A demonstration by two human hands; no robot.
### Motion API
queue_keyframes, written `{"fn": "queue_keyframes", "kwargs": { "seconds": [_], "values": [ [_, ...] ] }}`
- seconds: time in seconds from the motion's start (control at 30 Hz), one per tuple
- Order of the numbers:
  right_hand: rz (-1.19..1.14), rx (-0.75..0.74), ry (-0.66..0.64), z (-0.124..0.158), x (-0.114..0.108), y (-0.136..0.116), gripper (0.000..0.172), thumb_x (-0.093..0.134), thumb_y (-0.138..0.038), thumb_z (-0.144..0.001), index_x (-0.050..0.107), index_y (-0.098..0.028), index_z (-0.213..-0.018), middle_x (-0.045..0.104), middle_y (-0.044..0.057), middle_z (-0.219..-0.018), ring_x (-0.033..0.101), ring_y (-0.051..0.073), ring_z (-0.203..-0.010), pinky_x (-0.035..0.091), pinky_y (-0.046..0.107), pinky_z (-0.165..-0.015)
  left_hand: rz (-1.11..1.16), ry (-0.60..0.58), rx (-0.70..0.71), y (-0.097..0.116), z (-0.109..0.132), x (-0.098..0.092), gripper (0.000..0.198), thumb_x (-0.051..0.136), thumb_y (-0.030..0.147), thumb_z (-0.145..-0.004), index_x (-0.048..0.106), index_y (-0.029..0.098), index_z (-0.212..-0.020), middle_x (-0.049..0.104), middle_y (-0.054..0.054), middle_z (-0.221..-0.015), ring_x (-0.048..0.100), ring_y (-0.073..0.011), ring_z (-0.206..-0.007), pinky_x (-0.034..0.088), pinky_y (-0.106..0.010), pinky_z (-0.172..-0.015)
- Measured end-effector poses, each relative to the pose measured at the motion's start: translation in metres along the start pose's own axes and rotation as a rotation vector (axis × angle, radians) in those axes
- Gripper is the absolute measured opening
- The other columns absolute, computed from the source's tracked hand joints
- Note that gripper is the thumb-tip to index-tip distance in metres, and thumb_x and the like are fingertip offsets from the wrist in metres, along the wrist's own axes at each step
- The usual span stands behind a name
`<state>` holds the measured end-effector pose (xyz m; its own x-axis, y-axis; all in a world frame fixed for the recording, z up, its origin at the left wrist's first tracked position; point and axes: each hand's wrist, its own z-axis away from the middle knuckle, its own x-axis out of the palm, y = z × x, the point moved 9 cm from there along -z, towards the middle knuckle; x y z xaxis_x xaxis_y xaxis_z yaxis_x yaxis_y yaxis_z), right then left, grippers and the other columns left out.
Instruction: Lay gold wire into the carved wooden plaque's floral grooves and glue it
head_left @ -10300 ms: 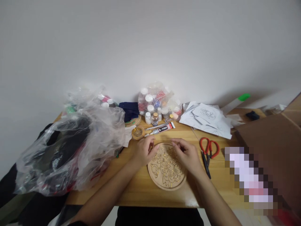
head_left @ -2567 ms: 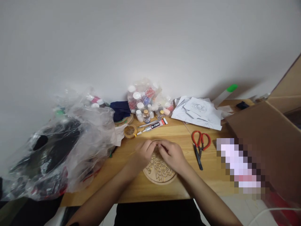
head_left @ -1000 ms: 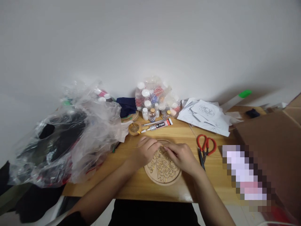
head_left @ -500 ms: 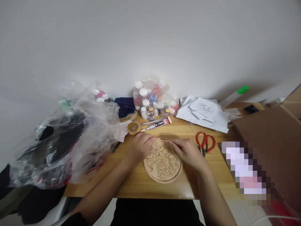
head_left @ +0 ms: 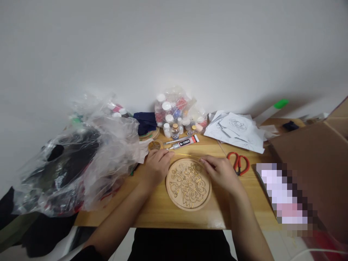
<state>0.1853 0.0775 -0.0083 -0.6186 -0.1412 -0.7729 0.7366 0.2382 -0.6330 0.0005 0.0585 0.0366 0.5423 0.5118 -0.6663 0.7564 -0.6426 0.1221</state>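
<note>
A thin gold wire stretches between my two hands, above the far rim of a round wooden board. My left hand pinches one end, with the spool of gold wire just behind it. My right hand pinches the other end between thumb and finger, off the board's upper right edge. On the board, gold wire outlines a large flower and smaller shapes around it. Part of the pattern at the top has grey lines without gold.
Red-handled pliers lie right of my right hand. A B-7000 glue tube, small bottles and bagged jars stand behind. Drawn paper sheets, a cardboard box and a blurred-out object are right; plastic bags left.
Both hands have lifted off the board's top and moved apart, the left one leftward. The gold wire now shows taut between them. The board has stayed nearly in place.
</note>
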Motion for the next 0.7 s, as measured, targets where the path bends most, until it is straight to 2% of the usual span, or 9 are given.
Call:
{"fn": "queue_keyframes", "kwargs": {
  "seconds": [0.2,0.5,0.63,0.7],
  "values": [
    [0.01,-0.014,0.033,-0.001,-0.003,0.0,0.029,0.044,-0.03,-0.093,0.07,-0.019,-0.089,0.075,0.006,-0.084,0.069,0.02,-0.071,0.046,0.026,-0.062,-0.01,0.024,-0.011,-0.004,0.002,0.001,0.012,0.05,0.013,-0.091,0.062,0.015,-0.093,0.065,-0.004,-0.081,0.061,-0.0137,-0.077,0.045,-0.027,-0.073],
    [0.1,0.007,0.055,-0.001,-0.007,0.005,0.028,0.046,-0.03,-0.092,0.071,-0.02,-0.084,0.074,0.004,-0.075,0.065,0.016,-0.061,0.04,0.025,-0.054,0.015,0.101,-0.026,-0.005,-0.002,-0.01,0.006,0.056,0.016,-0.089,0.061,0.015,-0.087,0.063,-0.002,-0.077,0.058,-0.0141,-0.076,0.046,-0.028,-0.072],
    [0.177,-0.008,0.088,-0.005,-0.006,0.005,0.025,0.05,-0.026,-0.09,0.07,-0.019,-0.076,0.072,0.007,-0.077,0.063,0.02,-0.072,0.041,0.029,-0.066,0.076,0.029,0.003,0.002,-0.001,-0.002,0.009,0.054,0.015,-0.09,0.062,0.015,-0.085,0.063,-0.003,-0.076,0.056,-0.0136,-0.075,0.044,-0.028,-0.072],
    [0.21,-0.022,0.127,-0.006,-0.005,0.002,0.022,0.051,-0.023,-0.089,0.07,-0.018,-0.08,0.071,0.009,-0.08,0.061,0.023,-0.078,0.041,0.034,-0.073,0.121,0.008,0.026,0.008,0.002,0.002,0.009,0.055,0.016,-0.09,0.063,0.015,-0.084,0.063,-0.002,-0.075,0.055,-0.0134,-0.074,0.043,-0.028,-0.071]
  ]
}}
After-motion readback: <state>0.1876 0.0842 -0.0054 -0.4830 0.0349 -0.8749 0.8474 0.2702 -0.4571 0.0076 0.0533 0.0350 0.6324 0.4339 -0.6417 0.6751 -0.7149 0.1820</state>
